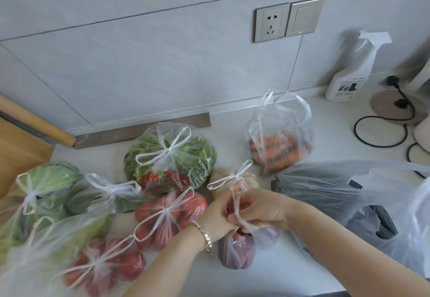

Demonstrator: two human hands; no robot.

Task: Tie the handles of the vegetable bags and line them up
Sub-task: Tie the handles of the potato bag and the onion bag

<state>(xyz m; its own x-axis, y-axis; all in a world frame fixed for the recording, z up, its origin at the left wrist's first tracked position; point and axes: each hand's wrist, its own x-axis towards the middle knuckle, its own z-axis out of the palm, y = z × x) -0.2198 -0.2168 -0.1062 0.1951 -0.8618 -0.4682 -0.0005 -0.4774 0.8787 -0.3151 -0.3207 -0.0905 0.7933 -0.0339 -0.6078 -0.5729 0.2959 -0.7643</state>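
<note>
- Purple vegetables showed through the clear bag (237, 250), which sat near the front of the white counter (267, 280).
- Left hand (217, 218), with a bracelet at the wrist, had its fingers curled on the bag's handles (235, 203).
- Right hand (263, 209) pinched the same handles above the bag's mouth, touching the left hand.
- Just left of it lay a knotted tomato bag (169, 217), with a tied leafy-greens bag (172, 157) behind.
- Further back a carrot bag (279, 150) stood with its handles loose.
</note>
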